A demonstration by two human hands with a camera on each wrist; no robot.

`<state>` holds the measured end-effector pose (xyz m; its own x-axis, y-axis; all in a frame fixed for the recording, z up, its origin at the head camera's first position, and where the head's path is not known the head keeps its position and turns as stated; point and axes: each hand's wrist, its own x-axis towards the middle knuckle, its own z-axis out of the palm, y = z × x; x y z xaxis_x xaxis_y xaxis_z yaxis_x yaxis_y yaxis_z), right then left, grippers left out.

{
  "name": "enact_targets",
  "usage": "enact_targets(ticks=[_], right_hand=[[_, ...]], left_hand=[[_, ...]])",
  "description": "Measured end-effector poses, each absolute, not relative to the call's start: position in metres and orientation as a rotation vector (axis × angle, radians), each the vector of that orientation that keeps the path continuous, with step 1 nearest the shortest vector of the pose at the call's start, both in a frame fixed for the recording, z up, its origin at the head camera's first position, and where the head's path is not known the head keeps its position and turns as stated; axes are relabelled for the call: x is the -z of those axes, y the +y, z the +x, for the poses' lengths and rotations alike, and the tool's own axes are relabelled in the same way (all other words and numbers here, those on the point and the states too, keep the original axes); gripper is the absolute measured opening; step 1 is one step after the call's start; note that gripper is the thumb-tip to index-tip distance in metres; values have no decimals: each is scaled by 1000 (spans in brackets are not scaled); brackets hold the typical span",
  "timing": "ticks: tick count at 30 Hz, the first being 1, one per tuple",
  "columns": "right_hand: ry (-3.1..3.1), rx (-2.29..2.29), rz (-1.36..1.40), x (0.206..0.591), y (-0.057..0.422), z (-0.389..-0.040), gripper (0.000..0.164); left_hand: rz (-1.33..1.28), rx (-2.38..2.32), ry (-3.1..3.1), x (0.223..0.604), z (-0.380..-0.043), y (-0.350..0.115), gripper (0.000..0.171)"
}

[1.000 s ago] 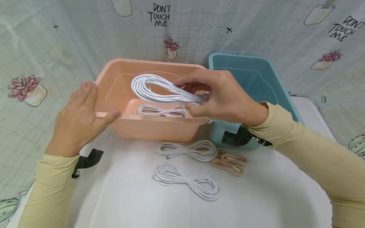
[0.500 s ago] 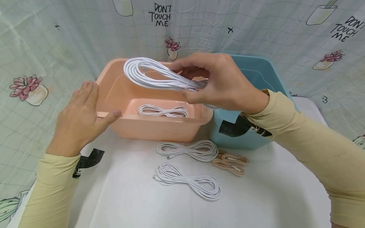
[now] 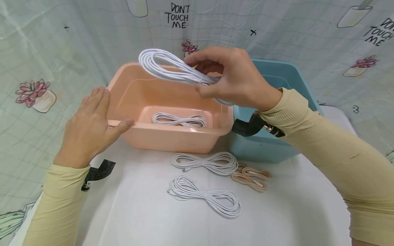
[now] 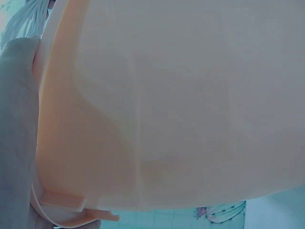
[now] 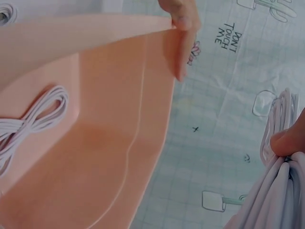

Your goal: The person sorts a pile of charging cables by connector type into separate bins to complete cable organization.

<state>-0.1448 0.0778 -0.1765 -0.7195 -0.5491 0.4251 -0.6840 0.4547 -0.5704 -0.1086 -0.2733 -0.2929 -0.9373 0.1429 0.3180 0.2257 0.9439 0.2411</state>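
Our right fingers (image 3: 205, 55) grasp a cable (image 3: 184, 75), straight left fingers (image 3: 103, 101) touch a bin (image 3: 172, 138); rightward, only head view shows a tub (image 3: 264, 150).

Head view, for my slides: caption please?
Right hand holds up a coiled white cable; left hand touches the peach bin.

I'm looking at a makeshift tabletop station: white table (image 3: 147, 218), peach plastic bin (image 3: 172, 140) and blue bin (image 3: 261, 150), cable coils (image 3: 204, 194) laid out in front. Printed cloth (image 3: 92, 41) with grid lines, potted plants and DON'T TOUCH ME lettering screens the far side and both flanks. It hides the room behind, so I can't tell home, office or studio from my feeds.
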Motion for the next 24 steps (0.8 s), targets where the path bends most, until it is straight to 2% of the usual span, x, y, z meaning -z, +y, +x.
enact_targets(ticks=[24], right_hand=[[-2603, -1159, 1037, 194, 61, -191, 50]], left_hand=[[-270, 390, -2776, 292, -109, -272, 106]])
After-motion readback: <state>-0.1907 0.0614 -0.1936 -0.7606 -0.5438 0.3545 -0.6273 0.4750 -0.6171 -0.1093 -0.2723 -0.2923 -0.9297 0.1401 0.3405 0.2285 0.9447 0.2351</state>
